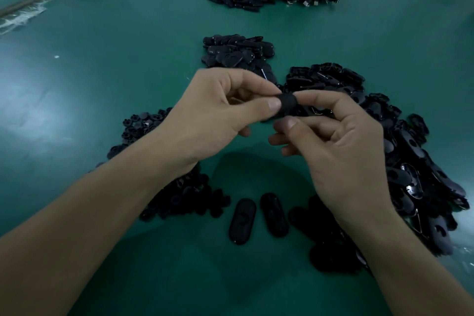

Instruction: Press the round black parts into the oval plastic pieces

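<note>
Mid-air over table (pixel 128 59), near centre: black part (pixel 287 106). The left hand (pixel 213 115) pinches its left edge, the right hand (pixel 343 151) its right edge, equally near. Round or oval: cannot tell.

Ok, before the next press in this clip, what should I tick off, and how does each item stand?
1. Left hand has a grip on the black piece: ok, thumb and fingers pinch it.
2. Right hand pinches the same piece: ok.
3. Round part seated in its oval: cannot tell, fingers cover the piece.
4. Round parts pile lies by the left forearm: ok.
5. Oval pieces pile lies by the right hand: ok.
6. Two loose ovals lie flat on the table, not touching: ok.
</note>
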